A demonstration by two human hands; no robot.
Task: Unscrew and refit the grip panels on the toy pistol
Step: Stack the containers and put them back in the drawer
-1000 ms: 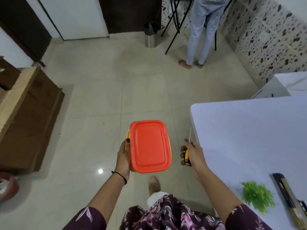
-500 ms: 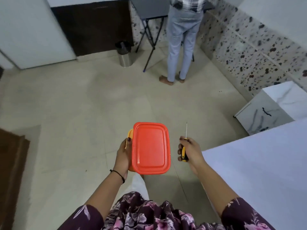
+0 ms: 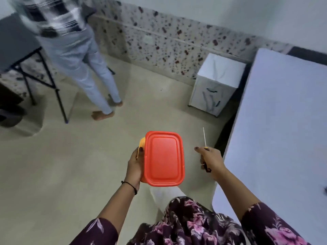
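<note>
The left hand (image 3: 134,163) holds an orange rectangular plastic lidded box (image 3: 163,159) left of the right hand (image 3: 210,160) gripping a thin-shafted metal screwdriver (image 3: 204,138), with a white-covered table (image 3: 283,129) at right and a small white cabinet (image 3: 216,84) beyond it.

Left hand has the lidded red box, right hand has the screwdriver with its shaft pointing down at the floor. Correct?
One error: in the head view the screwdriver in the right hand points up and away from the person, not down at the floor. The left hand does hold the lidded red box.
</note>
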